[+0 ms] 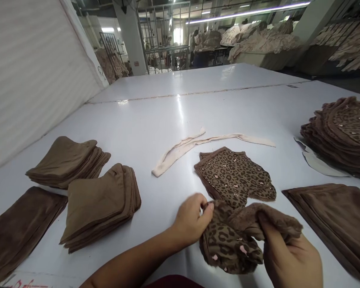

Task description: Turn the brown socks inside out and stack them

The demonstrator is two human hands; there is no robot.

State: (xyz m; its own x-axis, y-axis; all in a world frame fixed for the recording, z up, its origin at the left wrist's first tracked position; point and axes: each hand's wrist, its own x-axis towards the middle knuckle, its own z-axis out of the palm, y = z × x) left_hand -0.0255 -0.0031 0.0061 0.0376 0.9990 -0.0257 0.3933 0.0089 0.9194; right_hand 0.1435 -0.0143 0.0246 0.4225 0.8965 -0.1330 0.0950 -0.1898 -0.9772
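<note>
L hand (190, 220) + R hand (292, 256) both pinching leopard-print pc (228, 240) | bkgd bin (255, 59) heaped w/ pale fabric (265, 43)

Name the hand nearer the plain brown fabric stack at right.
Right. The right hand is just left of that fabric stack; the left hand is much farther left.

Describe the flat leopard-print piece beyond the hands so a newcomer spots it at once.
On the white table, find the narrow pale fabric. Just nearer the camera is the flat leopard-print piece, beyond the left hand and right hand. Unlike the crumpled leopard-print piece they hold, it lies spread on the tabletop.
</note>
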